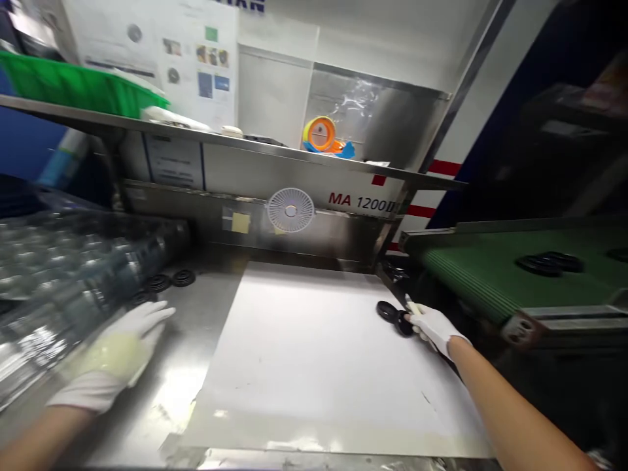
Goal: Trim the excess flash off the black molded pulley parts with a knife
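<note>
My left hand (pixel 118 347), in a white glove, is at the left over the metal table with its fingers stretched out and apart. Just beyond its fingertips lie black round ringed parts (pixel 183 278), one of them partly hidden by the hand. At the right edge of the white sheet, my gloved right hand (pixel 434 327) is closed around a slim pale tool (pixel 413 305) with a pointed tip. The same hand's fingertips touch a black round part (pixel 403 323); whether they grip it is unclear. Beside that lies another black round part (pixel 387 311).
Clear plastic trays (pixel 98 275) are stacked at the left. A green conveyor belt (pixel 481 268) at the right carries black round parts (pixel 549 263). Above the table runs a shelf (pixel 275 150) with a green bin (pixel 78 85) and tape rolls (pixel 321 134). A white round grille (pixel 291 210) hangs below.
</note>
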A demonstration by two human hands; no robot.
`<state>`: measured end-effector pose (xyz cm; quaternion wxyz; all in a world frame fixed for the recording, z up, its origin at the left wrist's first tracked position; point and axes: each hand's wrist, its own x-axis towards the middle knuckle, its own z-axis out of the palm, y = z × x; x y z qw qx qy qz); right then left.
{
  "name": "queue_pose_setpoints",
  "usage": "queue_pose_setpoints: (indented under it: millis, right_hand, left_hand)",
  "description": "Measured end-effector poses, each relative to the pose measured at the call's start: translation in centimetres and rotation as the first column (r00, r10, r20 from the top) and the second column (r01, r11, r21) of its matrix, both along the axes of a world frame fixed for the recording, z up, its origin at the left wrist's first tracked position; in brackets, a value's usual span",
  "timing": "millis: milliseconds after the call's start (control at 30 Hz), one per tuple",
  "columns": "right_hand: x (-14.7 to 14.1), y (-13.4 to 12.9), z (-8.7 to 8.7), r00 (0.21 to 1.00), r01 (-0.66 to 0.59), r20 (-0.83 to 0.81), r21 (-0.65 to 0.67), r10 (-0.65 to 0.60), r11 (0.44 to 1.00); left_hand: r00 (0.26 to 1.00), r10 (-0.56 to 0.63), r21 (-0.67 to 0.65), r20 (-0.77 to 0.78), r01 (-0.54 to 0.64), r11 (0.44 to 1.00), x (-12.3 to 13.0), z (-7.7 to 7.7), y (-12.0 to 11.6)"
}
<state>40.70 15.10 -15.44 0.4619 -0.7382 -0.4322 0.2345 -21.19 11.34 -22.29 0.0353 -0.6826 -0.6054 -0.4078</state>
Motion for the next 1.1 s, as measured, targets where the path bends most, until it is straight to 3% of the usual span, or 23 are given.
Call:
queue_pose_setpoints:
  millis: [133,200,233,300,367,400,467,500,567,667,733,800,867,967,1100]
  right_hand:
    - [-1.9,-1.2,1.3,1.0,-0.007,0.007,0.059,0.006,0.998]
    - [-4.9,-3.2,2.5,0.994,-0.106,0.017,0.09,0.105,0.99]
    - [-7.1,-4.6,2.8,0.982,-0.187,0.023,0.099,0.186,0.977]
    - [-12.5,-8.0,3.0,0.919,-0.395,0.035,0.098,0.393,0.914]
    - [-18.4,-11.6,2.4,0.791,-0.61,0.036,0.094,0.61,0.786]
    - [-21.2,-13.3,1.9,0.723,-0.689,0.038,0.104,0.69,0.717]
    - [-25.7,-16.0,1.0,0.634,-0.77,0.061,0.144,0.771,0.622]
    - [-27.3,-16.8,0.6,0.618,-0.782,0.083,0.17,0.782,0.6]
    - [-28.8,-17.8,0.3,0.615,-0.784,0.133,0.218,0.778,0.582]
    - [-27.8,-17.8,0.7,0.651,-0.753,0.186,0.28,0.736,0.595]
    - [-26.2,-17.4,1.1,0.687,-0.722,0.203,0.302,0.698,0.623]
    - [-24.8,-16.8,1.1,0.708,-0.705,0.208,0.275,0.675,0.654]
    - [-24.1,-16.2,0.4,0.707,-0.707,0.201,0.213,0.678,0.674]
    - [-24.8,-15.3,-1.1,0.715,-0.693,0.257,0.142,0.65,0.707]
    - [-27.2,-13.8,-2.1,0.684,-0.643,0.511,0.085,0.52,0.761]
  left_hand:
    - [0.938,-0.083,-0.109,0.336,0.126,0.986,6.0,1.6,-5.5]
    - [0.799,-0.142,-0.141,0.584,0.272,0.952,9.5,2.6,-8.9]
    - [0.676,-0.177,-0.136,0.715,0.383,0.914,11.3,3.2,-10.5]
    - [0.332,-0.152,-0.053,0.931,0.535,0.843,14.6,4.1,-13.3]
    - [0.023,-0.074,0.042,0.997,0.64,0.767,17.5,4.8,-15.4]
    - [-0.08,-0.033,0.08,0.996,0.697,0.712,18.6,4.9,-16.2]
    - [-0.197,0.022,0.143,0.98,0.78,0.609,20.1,5.0,-17.2]
    - [-0.23,0.039,0.165,0.972,0.796,0.582,20.5,5.0,-17.5]
    - [-0.295,0.088,0.192,0.951,0.791,0.58,20.7,4.8,-17.5]
    - [-0.402,0.238,0.223,0.884,0.81,0.542,20.1,4.5,-16.1]
    - [-0.435,0.296,0.239,0.85,0.821,0.518,19.7,4.5,-14.4]
    - [-0.443,0.297,0.223,0.846,0.801,0.556,19.6,4.6,-12.5]
    - [-0.453,0.288,0.191,0.844,0.754,0.629,19.6,4.8,-10.5]
    - [-0.484,0.197,0.205,0.853,0.657,0.725,19.7,5.1,-7.8]
    - [-0.465,0.046,0.28,0.884,0.605,0.745,19.3,4.6,-5.8]
